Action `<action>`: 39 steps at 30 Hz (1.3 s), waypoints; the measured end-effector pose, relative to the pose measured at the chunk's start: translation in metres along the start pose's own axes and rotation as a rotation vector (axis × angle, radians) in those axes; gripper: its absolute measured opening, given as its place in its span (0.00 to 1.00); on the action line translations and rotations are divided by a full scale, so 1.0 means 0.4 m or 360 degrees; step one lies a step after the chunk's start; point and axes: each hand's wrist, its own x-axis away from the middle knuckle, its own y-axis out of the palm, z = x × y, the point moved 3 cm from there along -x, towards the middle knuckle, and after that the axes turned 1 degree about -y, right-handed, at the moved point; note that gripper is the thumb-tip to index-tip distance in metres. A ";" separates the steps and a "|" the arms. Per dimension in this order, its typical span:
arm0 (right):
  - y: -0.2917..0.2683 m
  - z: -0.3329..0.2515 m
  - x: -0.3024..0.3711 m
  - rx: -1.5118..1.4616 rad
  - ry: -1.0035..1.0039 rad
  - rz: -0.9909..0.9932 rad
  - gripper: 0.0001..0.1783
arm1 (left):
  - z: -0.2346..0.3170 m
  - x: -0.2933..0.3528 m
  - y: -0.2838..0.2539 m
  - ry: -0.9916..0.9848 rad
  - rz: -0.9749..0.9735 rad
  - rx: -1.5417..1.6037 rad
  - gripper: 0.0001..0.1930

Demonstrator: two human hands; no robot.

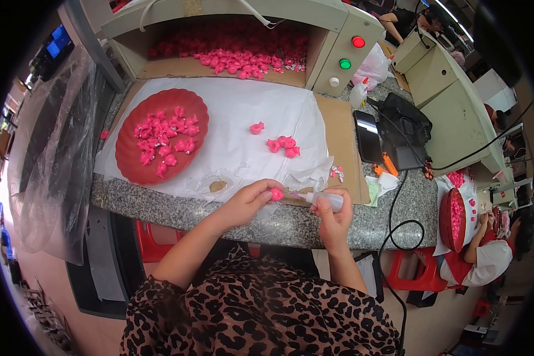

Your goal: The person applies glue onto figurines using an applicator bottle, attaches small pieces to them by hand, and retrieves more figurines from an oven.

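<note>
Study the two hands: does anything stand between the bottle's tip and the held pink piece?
Nothing visible does. The bottle in the right hand aims its tip at the pink piece in the left hand; whether they touch is unclear.

Bare forearms [187, 252] angled inward, left fingers [264, 185] pinching, right fingers [346, 204] curled in grip

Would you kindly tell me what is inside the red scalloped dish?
The red scalloped dish holds many small pink pieces, some with silvery patches; whatever lies beneath them cannot be seen.
</note>
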 end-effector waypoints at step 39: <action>0.006 0.000 -0.004 0.0307 -0.0043 -0.0197 0.09 | -0.001 0.006 0.008 0.0032 0.0032 0.0019 0.13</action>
